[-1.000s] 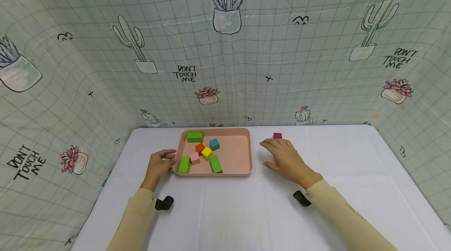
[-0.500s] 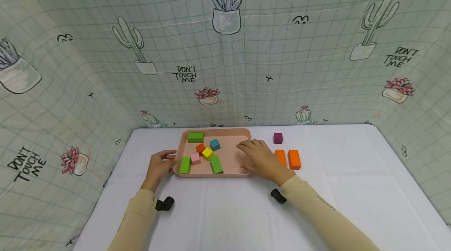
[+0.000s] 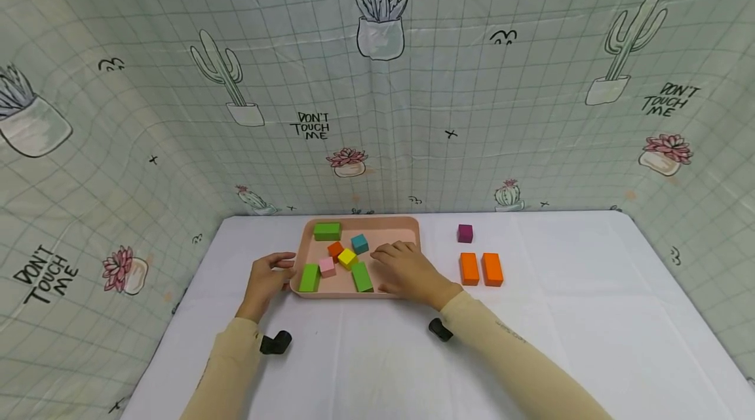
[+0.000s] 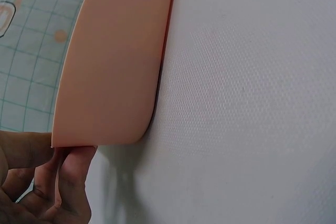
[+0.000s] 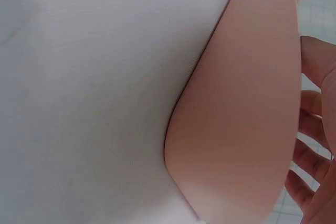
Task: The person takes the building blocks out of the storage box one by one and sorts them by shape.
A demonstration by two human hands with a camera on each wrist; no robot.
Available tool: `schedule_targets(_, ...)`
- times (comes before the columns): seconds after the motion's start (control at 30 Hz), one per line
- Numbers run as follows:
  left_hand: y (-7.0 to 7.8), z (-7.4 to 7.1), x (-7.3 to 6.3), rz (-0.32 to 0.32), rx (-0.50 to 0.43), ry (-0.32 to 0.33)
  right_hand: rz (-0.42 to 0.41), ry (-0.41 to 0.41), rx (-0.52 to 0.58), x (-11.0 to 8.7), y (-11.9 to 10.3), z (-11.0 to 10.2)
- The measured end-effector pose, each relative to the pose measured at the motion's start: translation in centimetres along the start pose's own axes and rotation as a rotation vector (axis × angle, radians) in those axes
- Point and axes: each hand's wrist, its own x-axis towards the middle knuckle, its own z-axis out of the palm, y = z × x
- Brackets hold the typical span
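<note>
A shallow pink tray (image 3: 383, 295) holds three green blocks, one at the back left (image 3: 327, 232), one at the front left, and one green block (image 3: 362, 277) near the middle front. Among them lie an orange-red cube (image 3: 335, 249), a yellow cube (image 3: 347, 258), a blue cube (image 3: 360, 244) and a pink cube (image 3: 327, 267). My left hand (image 3: 268, 279) grips the tray's left edge, its fingers at the rim in the left wrist view. My right hand (image 3: 409, 274) reaches over the tray's right half, fingertips just right of the middle green block, thumb and fingers apart. The tray wall partly hides these fingers (image 5: 313, 161) in the right wrist view.
Right of the tray, two orange blocks, the left one (image 3: 468, 269) and the right one (image 3: 492, 270), lie side by side on the white tabletop (image 3: 560, 315). Behind them sits a purple cube (image 3: 464, 233). A patterned cloth (image 3: 413, 99) surrounds the table.
My right hand has moved left from over the orange blocks to over the tray, leaving both orange blocks and the purple cube uncovered. My left hand stays at the tray's edge.
</note>
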Motion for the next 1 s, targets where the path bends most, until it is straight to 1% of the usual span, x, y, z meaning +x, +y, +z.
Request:
schedule_targets(0.1,-0.1,0.0,0.0,0.011,-0.008,-0.003,-0.002,-0.015,0.017,0.4,0.0,0.2)
schedule_targets(0.33,-0.2,0.0,0.0,0.019,-0.008,0.005,-0.063,-0.021,0.046,1.6,0.0,0.5)
schedule_targets(0.47,-0.2,0.0,0.0,0.022,-0.008,0.007,-0.078,-0.047,0.049,2.2,-0.1,0.8)
schedule_targets(0.73,-0.2,0.0,0.0,0.033,-0.016,0.008,-0.059,-0.108,0.052,2.9,-0.3,1.1)
schedule_targets(1.0,-0.4,0.1,0.3,0.033,-0.018,0.004,-0.032,-0.161,0.064,3.3,-0.2,0.7)
